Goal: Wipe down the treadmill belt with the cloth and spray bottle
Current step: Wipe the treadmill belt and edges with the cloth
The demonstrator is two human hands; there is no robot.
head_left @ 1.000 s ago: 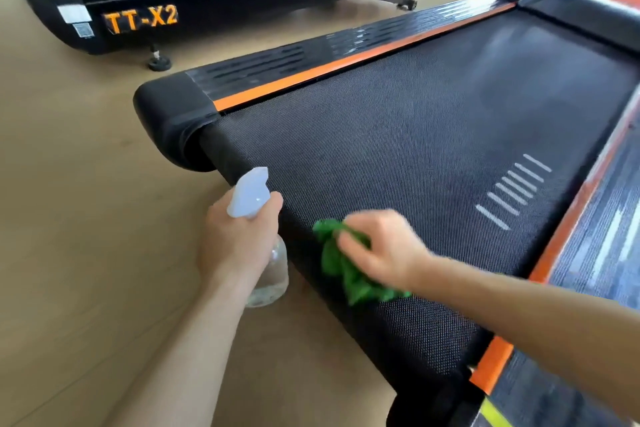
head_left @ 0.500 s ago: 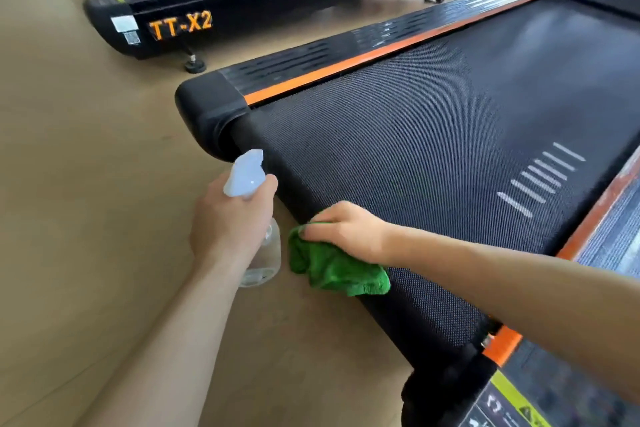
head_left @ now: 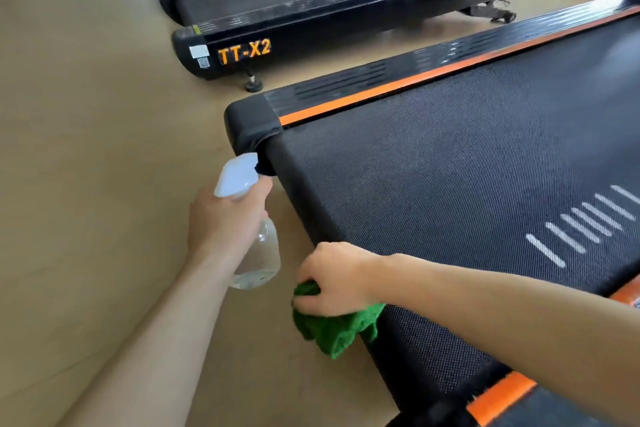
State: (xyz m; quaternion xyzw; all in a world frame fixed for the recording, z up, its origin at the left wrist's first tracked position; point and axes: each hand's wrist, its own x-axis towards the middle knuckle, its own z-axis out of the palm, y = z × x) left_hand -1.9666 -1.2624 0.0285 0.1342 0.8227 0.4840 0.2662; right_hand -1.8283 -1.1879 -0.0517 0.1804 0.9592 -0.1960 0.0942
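The black treadmill belt (head_left: 450, 184) fills the right side, with several white stripes on it near the right edge. My right hand (head_left: 334, 279) grips a crumpled green cloth (head_left: 334, 331) at the belt's rear edge, where the cloth hangs over the rounded end. My left hand (head_left: 225, 218) holds a clear spray bottle (head_left: 258, 255) with a white trigger head, upright, just left of the belt's end and above the floor.
An orange-trimmed side rail (head_left: 381, 97) runs along the belt's far side, ending in a black end cap (head_left: 251, 125). A second treadmill marked TT-X2 (head_left: 244, 52) stands behind, with more beyond. Tan wooden floor (head_left: 86, 184) lies to the left.
My right hand has drawn the green cloth back along the belt to its rear edge and over it. The view has shifted, so the treadmill sits further right.
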